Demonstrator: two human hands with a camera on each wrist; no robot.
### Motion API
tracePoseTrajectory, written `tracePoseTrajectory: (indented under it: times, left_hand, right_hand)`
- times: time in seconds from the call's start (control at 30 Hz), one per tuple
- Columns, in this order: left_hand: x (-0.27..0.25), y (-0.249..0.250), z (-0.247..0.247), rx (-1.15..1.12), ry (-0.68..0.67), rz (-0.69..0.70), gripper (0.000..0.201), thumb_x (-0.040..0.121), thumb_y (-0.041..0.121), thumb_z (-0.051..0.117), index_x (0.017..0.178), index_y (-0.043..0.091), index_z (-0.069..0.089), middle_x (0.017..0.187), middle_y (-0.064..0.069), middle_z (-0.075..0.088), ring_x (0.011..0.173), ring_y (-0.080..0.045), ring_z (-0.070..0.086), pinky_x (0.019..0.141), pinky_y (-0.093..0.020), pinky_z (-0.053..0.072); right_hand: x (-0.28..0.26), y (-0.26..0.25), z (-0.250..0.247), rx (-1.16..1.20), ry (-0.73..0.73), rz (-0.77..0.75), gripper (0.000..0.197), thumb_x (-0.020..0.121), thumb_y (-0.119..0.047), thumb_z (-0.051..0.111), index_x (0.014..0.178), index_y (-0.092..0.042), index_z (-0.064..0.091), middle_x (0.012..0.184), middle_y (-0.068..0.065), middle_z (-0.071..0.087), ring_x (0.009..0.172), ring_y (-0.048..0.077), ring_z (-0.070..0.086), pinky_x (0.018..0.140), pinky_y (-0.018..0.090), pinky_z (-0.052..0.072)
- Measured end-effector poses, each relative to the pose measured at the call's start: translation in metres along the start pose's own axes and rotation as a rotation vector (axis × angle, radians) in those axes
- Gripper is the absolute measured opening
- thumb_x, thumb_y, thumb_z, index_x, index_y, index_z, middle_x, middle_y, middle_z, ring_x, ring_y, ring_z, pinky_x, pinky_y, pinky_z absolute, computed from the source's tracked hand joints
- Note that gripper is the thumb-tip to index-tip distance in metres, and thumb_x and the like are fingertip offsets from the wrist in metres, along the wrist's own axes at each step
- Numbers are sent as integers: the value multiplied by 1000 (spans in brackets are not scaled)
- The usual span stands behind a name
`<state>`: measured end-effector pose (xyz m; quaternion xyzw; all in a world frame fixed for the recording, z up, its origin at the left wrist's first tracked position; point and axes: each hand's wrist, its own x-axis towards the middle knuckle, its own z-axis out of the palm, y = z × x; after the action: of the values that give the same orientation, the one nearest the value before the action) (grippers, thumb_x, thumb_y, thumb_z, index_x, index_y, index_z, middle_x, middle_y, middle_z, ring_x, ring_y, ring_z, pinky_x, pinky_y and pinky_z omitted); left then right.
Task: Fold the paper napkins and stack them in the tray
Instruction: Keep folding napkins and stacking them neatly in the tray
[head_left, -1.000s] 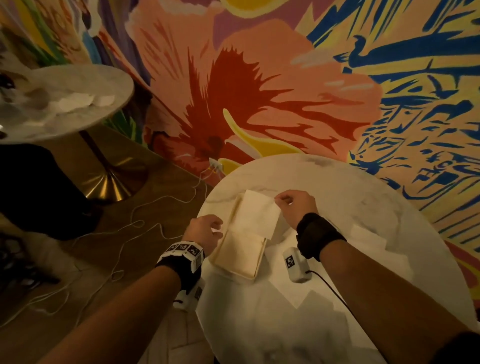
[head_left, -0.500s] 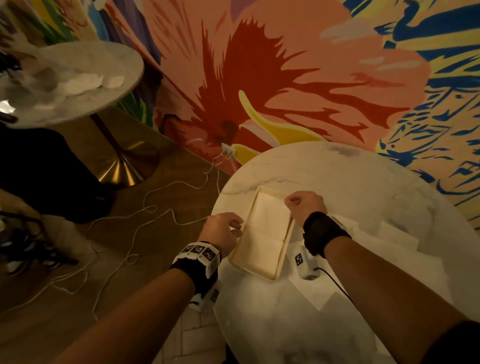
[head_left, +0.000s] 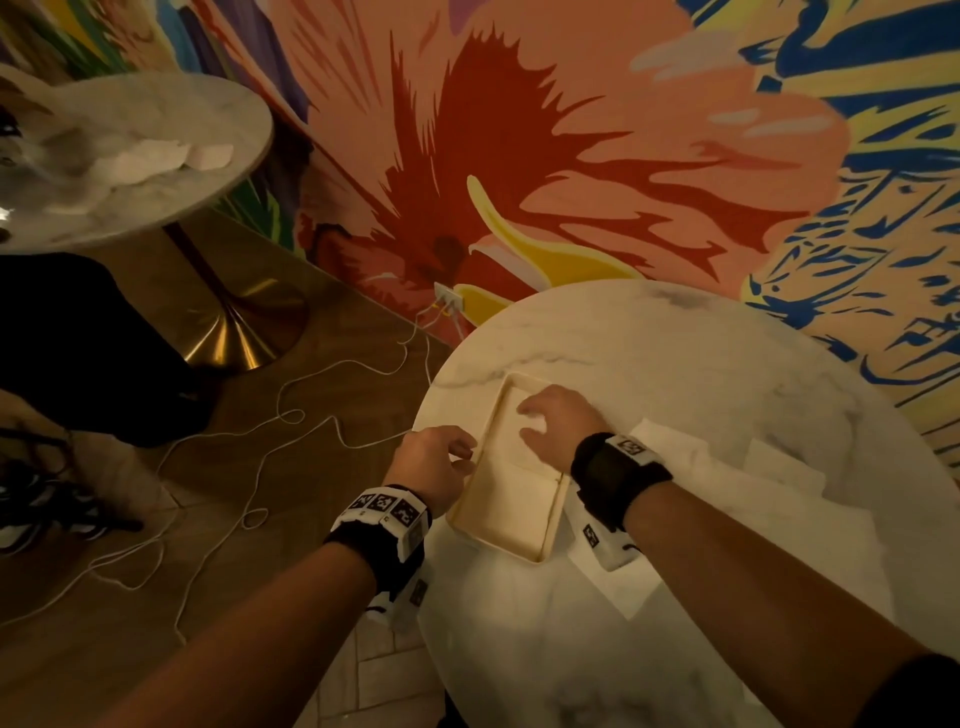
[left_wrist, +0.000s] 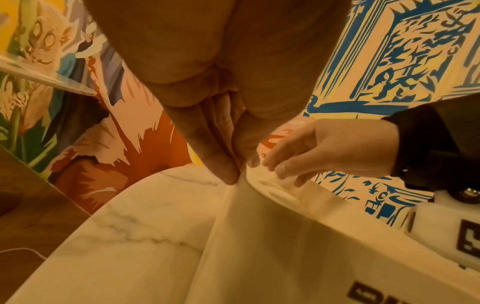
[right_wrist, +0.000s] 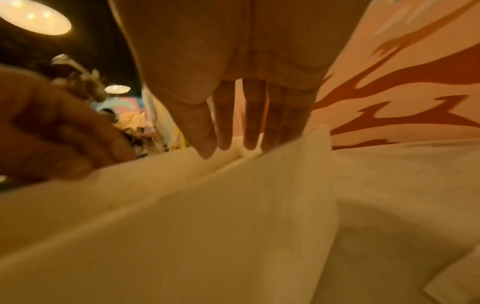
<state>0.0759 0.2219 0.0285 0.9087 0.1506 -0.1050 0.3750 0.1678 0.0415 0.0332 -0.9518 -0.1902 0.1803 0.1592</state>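
A cream rectangular tray (head_left: 498, 545) sits at the left edge of the round marble table (head_left: 675, 364). A folded white napkin (head_left: 514, 499) lies inside it. My right hand (head_left: 524, 421) is over the tray's far half, its straight, spread fingers (right_wrist: 226, 142) touching the napkin. My left hand (head_left: 470, 452) pinches the tray's left rim between thumb and fingers (left_wrist: 223, 164). In the left wrist view the tray (left_wrist: 285, 236) fills the lower right, with my right hand (left_wrist: 280, 170) reaching in above it.
Loose unfolded napkins (head_left: 670, 452) lie on the table right of the tray, one more (head_left: 779, 467) farther right. The table edge is just left of the tray. White cables (head_left: 291, 415) trail on the wooden floor. Another marble table (head_left: 130, 156) stands at far left.
My right hand lowered the napkin into the tray, let go of it and now lies flat on it. My left hand moved right to the tray's rim.
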Motion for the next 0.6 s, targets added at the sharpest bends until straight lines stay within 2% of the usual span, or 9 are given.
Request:
tracePoseTrajectory:
  times: [0.07, 0.13, 0.33, 0.47, 0.6]
  left_hand:
    - [0, 0, 0, 1, -3, -11, 23, 88, 13, 72, 107, 25, 73, 97, 12, 72, 89, -8, 65, 86, -30, 56]
    - [0, 0, 0, 11, 1, -13, 23, 88, 14, 71, 108, 25, 73, 97, 12, 72, 87, -7, 65, 84, -29, 56]
    - [0, 2, 0, 23, -6, -9, 23, 89, 12, 70, 109, 25, 72, 99, 10, 72, 88, -8, 65, 84, -27, 54]
    - [1, 2, 0, 17, -5, -13, 23, 89, 13, 70, 108, 26, 73, 99, 11, 73, 90, -8, 65, 85, -26, 54]
    - [0, 2, -1, 39, -38, -21, 22, 91, 17, 67, 110, 28, 69, 102, 12, 71, 95, -11, 65, 85, -29, 55]
  right_hand:
    - [1, -10, 8, -150, -113, -25, 49, 94, -39, 57, 141, -32, 48, 148, 3, 38, 133, 26, 39, 111, 42, 34]
    - [5, -15, 13, -241, -172, -4, 53, 95, -39, 56, 146, -37, 40, 152, 3, 29, 136, 29, 33, 111, 45, 33]
    - [18, -17, 20, -280, -242, 18, 53, 94, -28, 60, 144, -37, 43, 147, 7, 34, 132, 32, 38, 106, 44, 39]
    - [20, -17, 22, -264, -236, 11, 52, 94, -29, 61, 142, -38, 45, 146, 5, 36, 132, 31, 39, 106, 45, 40]
    - [13, -16, 15, -244, -208, -4, 53, 96, -33, 57, 145, -38, 39, 150, 5, 33, 134, 30, 36, 108, 47, 38]
